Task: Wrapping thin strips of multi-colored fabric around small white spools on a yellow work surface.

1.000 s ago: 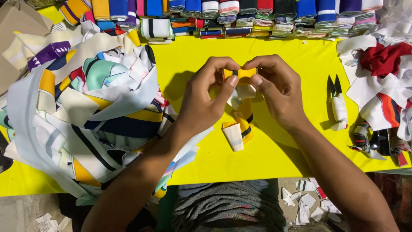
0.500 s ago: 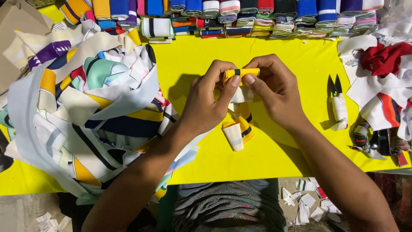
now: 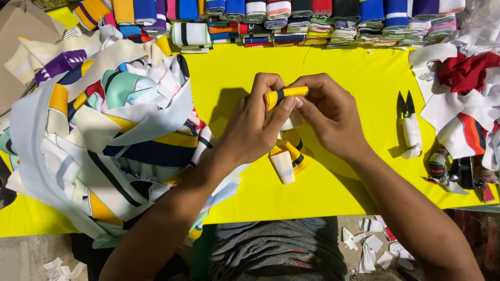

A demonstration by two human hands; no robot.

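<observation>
Over the middle of the yellow table (image 3: 354, 67), the left hand (image 3: 255, 125) and right hand (image 3: 330, 117) meet, fingers of both pinched onto one yellow rolled strip with a dark band (image 3: 285, 95), held just above the surface. Its loose end (image 3: 287, 158) curls down onto the table below the hands. One pair of thread snips (image 3: 409, 127) lies right of the right hand, apart from it. A heap of striped fabric strips (image 3: 104, 135) lies to the left. One row of folded striped bands (image 3: 312, 18) lines the far edge; number not countable. No containers visible.
</observation>
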